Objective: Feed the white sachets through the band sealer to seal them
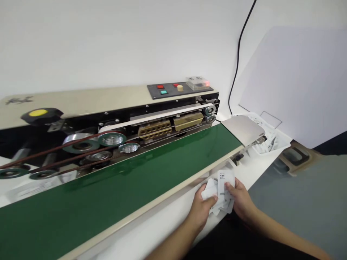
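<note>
Both hands are together just in front of the conveyor's near edge, low right of centre. My left hand is closed on a fanned bunch of small white printed sachets, its thumb lying across them. My right hand pinches one white sachet that stands upright over the bunch, its printed face toward me. The fingers behind the sachets are hidden. Beyond the hands runs the green conveyor belt of a band sealing machine.
At the belt's right end is a metal plate. Behind it a white basket holds several similar sachets. Exposed pulleys and belts line the machine's front. A control panel sits on top. A black cable hangs along the wall.
</note>
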Demonstrator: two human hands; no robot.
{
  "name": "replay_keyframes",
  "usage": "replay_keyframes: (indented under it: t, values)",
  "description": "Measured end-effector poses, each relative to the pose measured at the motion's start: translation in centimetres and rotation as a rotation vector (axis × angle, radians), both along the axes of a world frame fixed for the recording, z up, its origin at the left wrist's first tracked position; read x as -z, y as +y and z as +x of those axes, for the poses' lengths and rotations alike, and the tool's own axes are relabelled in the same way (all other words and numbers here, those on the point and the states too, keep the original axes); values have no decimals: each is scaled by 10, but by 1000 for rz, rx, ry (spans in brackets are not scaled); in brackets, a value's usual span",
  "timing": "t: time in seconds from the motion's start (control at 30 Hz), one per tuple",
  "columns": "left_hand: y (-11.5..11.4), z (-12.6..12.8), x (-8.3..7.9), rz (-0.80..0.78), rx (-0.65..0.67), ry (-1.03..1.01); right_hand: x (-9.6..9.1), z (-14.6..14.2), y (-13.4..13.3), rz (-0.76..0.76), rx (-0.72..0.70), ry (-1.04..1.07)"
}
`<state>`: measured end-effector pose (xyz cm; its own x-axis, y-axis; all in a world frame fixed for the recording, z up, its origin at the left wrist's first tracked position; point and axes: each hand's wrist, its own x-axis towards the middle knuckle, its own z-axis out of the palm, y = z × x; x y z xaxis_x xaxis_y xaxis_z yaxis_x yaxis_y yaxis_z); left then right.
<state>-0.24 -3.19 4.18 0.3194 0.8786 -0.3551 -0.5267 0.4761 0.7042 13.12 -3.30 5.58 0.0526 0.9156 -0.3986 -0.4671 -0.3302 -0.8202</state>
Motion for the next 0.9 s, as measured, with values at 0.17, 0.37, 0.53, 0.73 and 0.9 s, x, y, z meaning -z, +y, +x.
replay_keyframes:
  t: [0.17,0.37,0.53,0.73,0.9]
  values:
    - [-2,0,-1,-40,-35,7,-5,12,4,32,48,-121]
    - [-5,-1,22,-50,-82,-38,-25,64,9,-2,306,-286]
    - [1,-3,34,48,-24,-23,-91,98,34,174,535,-441]
    - [-1,-3,26,116,8,-15,-153,83,106,289,185,-446]
    - [-2,-3,31,129,50,27,-159,63,166,194,-79,-582]
